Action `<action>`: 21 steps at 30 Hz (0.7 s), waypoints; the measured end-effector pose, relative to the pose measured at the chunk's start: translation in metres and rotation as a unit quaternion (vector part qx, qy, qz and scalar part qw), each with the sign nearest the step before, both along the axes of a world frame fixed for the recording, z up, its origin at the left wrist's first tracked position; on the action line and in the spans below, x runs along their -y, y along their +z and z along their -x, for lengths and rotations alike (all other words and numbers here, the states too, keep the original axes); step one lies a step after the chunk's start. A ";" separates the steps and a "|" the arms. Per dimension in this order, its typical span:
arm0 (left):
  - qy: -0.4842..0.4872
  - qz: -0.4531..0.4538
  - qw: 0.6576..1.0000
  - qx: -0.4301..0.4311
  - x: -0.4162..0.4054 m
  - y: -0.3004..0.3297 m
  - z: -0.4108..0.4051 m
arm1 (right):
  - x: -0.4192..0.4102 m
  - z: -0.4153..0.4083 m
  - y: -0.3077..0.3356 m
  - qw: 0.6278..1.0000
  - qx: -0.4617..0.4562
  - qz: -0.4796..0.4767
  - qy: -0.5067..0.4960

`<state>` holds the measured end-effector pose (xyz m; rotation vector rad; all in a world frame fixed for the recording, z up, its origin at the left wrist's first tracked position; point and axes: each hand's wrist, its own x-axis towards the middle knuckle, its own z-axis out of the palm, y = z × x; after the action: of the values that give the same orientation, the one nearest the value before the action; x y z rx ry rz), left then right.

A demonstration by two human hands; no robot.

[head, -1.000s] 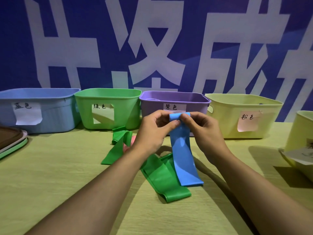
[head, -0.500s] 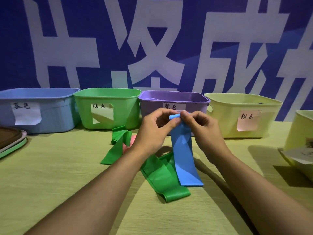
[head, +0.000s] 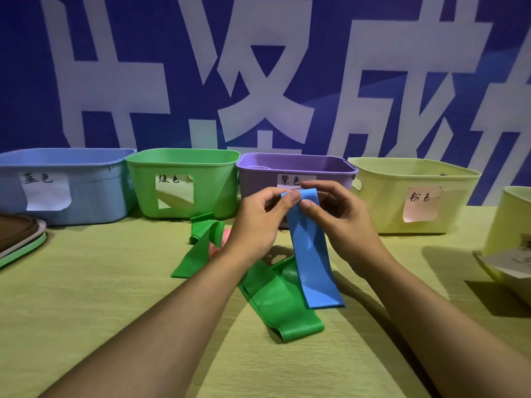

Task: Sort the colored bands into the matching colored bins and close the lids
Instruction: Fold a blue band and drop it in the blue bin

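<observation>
Blue band (head: 311, 254): top edge pinched by left hand (head: 260, 222) and right hand (head: 342, 222). Blue bin (head: 94, 193), far left of the band, probably suits it; lift clear of the green band (head: 281, 305).

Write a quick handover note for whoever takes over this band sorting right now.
Left hand and right hand both pinch the top of the blue band, which hangs in front of the purple bin.
Two green bands and a pink band lie on the table.
Blue bin, green bin and purple bin stand open; lids stacked far left.
Left: bin the blue, green and pink bands, close the lids.
</observation>
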<state>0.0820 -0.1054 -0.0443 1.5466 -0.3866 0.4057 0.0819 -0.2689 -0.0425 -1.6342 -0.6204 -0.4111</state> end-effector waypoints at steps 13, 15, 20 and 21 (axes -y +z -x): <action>-0.026 0.022 0.999 -0.023 0.005 0.001 0.004 | -0.002 -0.001 -0.001 0.999 -0.018 -0.015 -0.024; -0.013 0.016 1.000 -0.001 0.003 0.001 0.004 | -0.002 0.000 0.001 0.999 -0.014 -0.030 -0.025; -0.012 0.005 0.999 0.038 0.002 0.002 0.004 | -0.001 -0.001 0.000 0.998 -0.018 -0.048 -0.034; -0.012 0.007 0.999 0.037 0.002 0.002 0.005 | -0.001 -0.002 0.000 0.998 -0.019 -0.048 -0.036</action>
<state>0.0771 -0.1075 -0.0422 1.5152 -0.4575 0.4466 0.0837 -0.2684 -0.0423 -1.5721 -0.5072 -0.4534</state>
